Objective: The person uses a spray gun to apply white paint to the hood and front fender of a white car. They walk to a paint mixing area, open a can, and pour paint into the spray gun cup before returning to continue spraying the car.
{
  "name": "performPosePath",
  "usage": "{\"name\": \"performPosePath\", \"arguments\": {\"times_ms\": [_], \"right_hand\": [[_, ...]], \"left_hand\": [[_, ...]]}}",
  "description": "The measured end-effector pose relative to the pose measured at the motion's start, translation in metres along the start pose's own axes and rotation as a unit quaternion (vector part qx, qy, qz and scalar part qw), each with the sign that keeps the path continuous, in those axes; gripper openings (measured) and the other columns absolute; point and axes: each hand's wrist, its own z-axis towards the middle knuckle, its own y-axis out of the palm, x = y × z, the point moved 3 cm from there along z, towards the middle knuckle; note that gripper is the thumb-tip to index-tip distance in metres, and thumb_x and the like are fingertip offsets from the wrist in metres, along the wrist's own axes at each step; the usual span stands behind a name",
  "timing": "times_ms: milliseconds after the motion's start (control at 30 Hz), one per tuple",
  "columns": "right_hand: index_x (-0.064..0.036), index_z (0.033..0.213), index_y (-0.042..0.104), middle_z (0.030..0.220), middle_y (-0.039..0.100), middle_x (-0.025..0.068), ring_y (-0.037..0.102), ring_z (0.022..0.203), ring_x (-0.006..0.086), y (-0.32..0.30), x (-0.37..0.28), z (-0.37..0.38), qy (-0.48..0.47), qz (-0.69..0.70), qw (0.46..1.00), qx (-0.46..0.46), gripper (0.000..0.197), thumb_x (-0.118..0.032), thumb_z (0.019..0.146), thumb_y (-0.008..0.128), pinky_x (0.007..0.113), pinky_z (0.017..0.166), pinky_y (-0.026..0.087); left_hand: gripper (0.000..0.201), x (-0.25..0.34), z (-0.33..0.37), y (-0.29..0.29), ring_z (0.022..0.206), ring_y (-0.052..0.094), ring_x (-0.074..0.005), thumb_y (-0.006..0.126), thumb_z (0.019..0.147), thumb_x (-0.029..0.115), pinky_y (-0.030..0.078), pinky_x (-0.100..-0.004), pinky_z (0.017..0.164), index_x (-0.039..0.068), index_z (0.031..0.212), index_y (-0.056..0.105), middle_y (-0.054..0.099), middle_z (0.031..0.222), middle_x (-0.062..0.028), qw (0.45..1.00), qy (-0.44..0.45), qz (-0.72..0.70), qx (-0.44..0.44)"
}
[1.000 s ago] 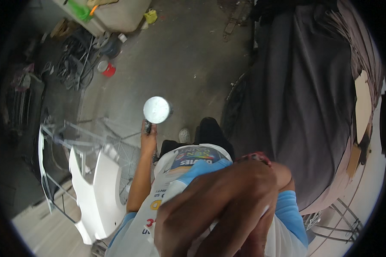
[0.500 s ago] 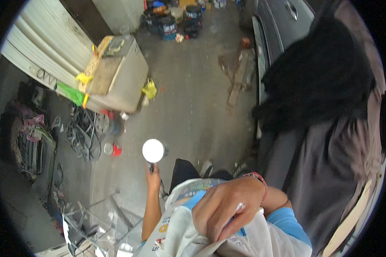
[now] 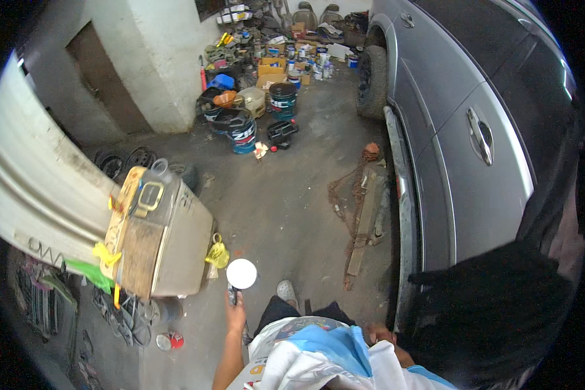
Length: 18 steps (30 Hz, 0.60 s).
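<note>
My left hand [image 3: 236, 314] is wrapped around the dark handle of a tool with a round white top [image 3: 242, 273], held out low ahead of me. The top hides most of the tool, so its exact kind does not show. My right hand [image 3: 382, 334] is by the right side of my body, beside my white and light-blue shirt [image 3: 328, 351]. Its fingers look curled, and what they hold, if anything, is hidden.
A silver car [image 3: 481, 188] stands along the right, with a black cloth [image 3: 481, 312] near me. On the left is a large pale box [image 3: 185, 250]. Buckets [image 3: 242, 133] and cartons lie farther ahead; a plank [image 3: 365, 227] lies beside the car, and a red can [image 3: 170, 340] at lower left.
The view has swung upward, showing more of the far floor and the car. My right hand has moved from my shirt front to my right side. My left hand still holds the white-topped tool.
</note>
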Motion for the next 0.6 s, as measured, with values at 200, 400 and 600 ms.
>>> {"name": "performPosePath", "arguments": {"times_ms": [200,400,600], "right_hand": [[-0.0049,0.129,0.073,0.121,0.073,0.02,0.068,0.116,0.038,-0.041,0.011,0.048,0.159,0.1,0.981,-0.045,0.052,-0.047,0.101,0.062,0.047,0.103,0.053],[-0.0055,0.126,0.076,0.113,0.075,0.0176,0.07,0.108,0.0358,-0.101,-0.062,0.179,0.167,0.164,0.972,-0.028,0.051,-0.047,0.1,0.061,0.048,0.099,0.054],[-0.0039,0.125,0.076,0.11,0.076,0.0168,0.072,0.103,0.0341,-0.282,-0.192,0.395,-0.064,0.131,0.982,0.123,0.052,-0.047,0.101,0.061,0.046,0.097,0.055]], "left_hand": [[0.051,0.16,0.157,0.101,0.073,0.05,-0.0078,0.063,0.111,0.032,0.043,-0.0269,0.063,0.006,0.152,0.047,0.056,0.087,0.0024,0.996,0.057,0.039,-0.05],[0.057,0.275,0.306,0.243,0.092,0.061,-0.0186,0.064,0.11,0.039,0.051,-0.0354,0.082,0.006,0.153,0.047,0.067,0.109,-0.0089,0.987,0.086,0.124,-0.045],[0.068,0.403,0.422,0.386,0.123,0.063,-0.0289,0.064,0.108,0.043,0.047,-0.0422,0.108,0.007,0.161,0.04,0.066,0.137,-0.0189,0.98,0.072,0.176,-0.049]]}}
